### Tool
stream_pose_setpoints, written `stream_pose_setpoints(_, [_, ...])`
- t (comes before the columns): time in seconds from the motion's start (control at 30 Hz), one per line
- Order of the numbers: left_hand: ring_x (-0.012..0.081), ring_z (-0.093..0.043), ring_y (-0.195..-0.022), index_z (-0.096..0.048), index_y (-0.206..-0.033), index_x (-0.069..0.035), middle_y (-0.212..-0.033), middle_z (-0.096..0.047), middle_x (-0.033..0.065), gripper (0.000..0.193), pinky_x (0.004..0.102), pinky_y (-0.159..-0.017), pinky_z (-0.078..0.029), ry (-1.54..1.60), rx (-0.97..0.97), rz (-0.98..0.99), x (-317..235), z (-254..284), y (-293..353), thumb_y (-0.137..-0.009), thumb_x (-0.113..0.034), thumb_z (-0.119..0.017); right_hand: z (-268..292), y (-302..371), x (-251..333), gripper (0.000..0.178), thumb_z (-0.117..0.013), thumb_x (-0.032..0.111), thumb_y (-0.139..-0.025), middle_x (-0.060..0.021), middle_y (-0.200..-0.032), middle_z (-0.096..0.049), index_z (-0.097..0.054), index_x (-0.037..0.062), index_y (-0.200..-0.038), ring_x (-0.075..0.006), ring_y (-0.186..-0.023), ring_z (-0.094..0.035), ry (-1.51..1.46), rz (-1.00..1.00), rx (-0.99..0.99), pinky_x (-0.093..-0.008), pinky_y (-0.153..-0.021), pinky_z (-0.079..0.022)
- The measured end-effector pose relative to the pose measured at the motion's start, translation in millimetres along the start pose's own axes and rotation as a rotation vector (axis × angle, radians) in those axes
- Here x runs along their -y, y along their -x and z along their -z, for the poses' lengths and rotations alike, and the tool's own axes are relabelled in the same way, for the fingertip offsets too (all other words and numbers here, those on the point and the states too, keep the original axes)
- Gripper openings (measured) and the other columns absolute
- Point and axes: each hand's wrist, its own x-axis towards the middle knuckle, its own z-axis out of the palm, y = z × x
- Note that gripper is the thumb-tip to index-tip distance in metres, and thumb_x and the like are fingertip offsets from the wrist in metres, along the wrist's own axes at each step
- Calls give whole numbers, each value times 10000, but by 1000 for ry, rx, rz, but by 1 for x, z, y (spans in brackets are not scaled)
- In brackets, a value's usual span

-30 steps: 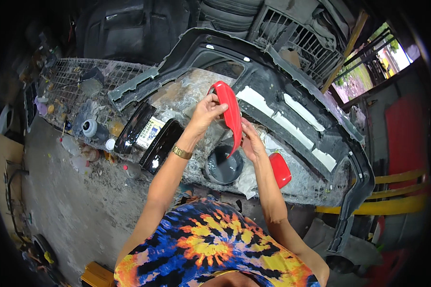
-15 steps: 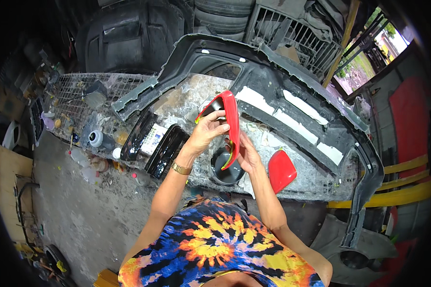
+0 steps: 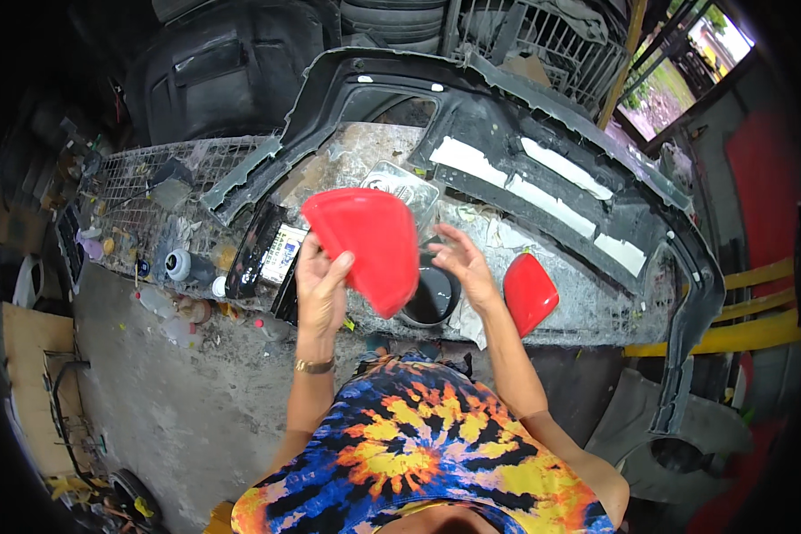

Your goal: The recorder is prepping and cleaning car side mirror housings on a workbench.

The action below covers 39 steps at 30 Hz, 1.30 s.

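My left hand [image 3: 320, 289] grips a glossy red car mirror cover [image 3: 365, 245] by its left edge, thumb across the red outer face. That smooth face is turned up toward me, hiding the hollow inside. My right hand [image 3: 470, 274] is held just right of the cover, fingers apart and holding nothing. Below it and partly behind the cover is a black bucket [image 3: 434, 298] with dark contents. A second red mirror cover [image 3: 531, 294] lies on the bench to the right of my right hand.
A large dark bumper [image 3: 472, 129] with white patches arches across the workbench [image 3: 587, 322]. Behind the held cover sits a clear plastic container [image 3: 399, 181]. Glossy black parts [image 3: 249, 260] and a white jar [image 3: 178, 264] are on the left. Yellow bars [image 3: 756, 334] project at the right.
The mirror cover has turned from edge-on to show its red outer face and moved left with my left hand. My right hand has come away from it and opened.
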Motion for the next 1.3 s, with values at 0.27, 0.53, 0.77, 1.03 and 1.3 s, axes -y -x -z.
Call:
stream_pose_setpoints(0.27, [233, -554, -1116, -432, -1242, -22, -1197, -561, 124, 533, 368, -1013, -412, -154, -134, -126, -45, 38, 52, -757, -121, -630, 53, -28, 1, 415, -635, 109, -850, -102, -1213, -584, -537, 30, -1245, -175, -990, -585, 532, 164, -150, -320, -842, -496])
stream_pose_setpoints(0.53, [267, -531, -1143, -400, -1294, -10, -1244, -526, 151, 561, 421, -1006, -422, -55, -254, -257, -55, 54, 92, -767, -85, -576, 102, -23, -29, 337, -612, 182, -870, -127, -1068, -663, -599, 13, -1160, -218, -905, -641, 749, 91, -192, -344, -800, -497])
stream_pose_setpoints(0.77, [272, -467, -1232, -330, -1390, -28, -1331, -477, 151, 632, 467, -1054, -375, 43, -273, -318, -66, 59, 120, -789, -40, -525, 117, 51, -76, 266, -597, 254, -897, -31, -845, -670, -639, 39, -1048, -101, -734, -594, 420, -316, -122, -247, -667, -464])
stream_pose_setpoints(1.03, [230, -493, -1211, -356, -1403, -52, -1299, -531, 120, 568, 462, -1053, -362, 87, -215, -267, -58, 52, 122, -852, -68, -492, 56, 106, -148, 611, -701, 433, -821, -165, -1092, -549, -388, 47, -1177, -225, -876, -635, -244, -745, -211, -337, -706, -550])
stream_pose_setpoints(1.3, [214, -518, -1183, -407, -1370, -55, -1264, -562, 112, 511, 463, -1046, -366, 129, -121, -198, -45, 41, 108, -865, -69, -481, 41, 98, -178, 617, -756, 326, -788, -208, -1126, -469, -282, 51, -1070, -307, -941, -625, -390, -653, -401, -406, -726, -584])
